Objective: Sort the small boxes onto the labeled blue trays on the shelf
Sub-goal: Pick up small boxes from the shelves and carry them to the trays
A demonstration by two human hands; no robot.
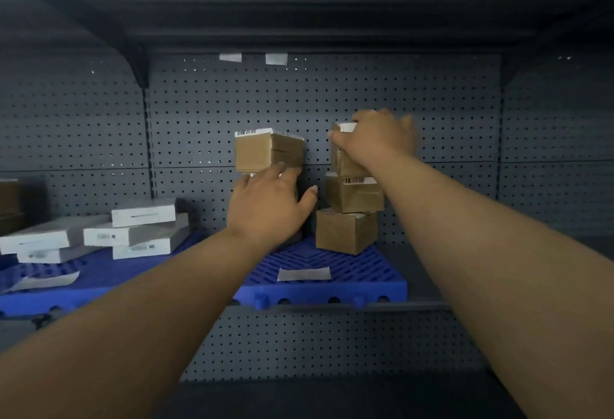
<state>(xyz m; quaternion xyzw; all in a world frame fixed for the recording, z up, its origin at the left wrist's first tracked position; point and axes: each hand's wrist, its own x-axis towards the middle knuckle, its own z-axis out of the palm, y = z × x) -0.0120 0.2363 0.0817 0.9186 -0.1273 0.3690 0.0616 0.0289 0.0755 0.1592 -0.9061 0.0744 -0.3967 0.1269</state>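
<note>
Two stacks of small brown cardboard boxes stand on the middle blue tray (365,280), which carries a white label (304,274). My right hand (375,141) grips the top box (342,161) of the right stack, above a middle box (354,194) and a bottom box (345,231). My left hand (269,202) rests with spread fingers against the left stack, just under its top box (267,151). The lower boxes of that stack are hidden behind my hand.
Several flat white boxes (133,231) lie piled on the left blue tray (66,289), with a loose label (46,279) at its front. A brown box (8,199) sits at the far left. Grey pegboard (432,113) backs the shelf; another shelf hangs overhead.
</note>
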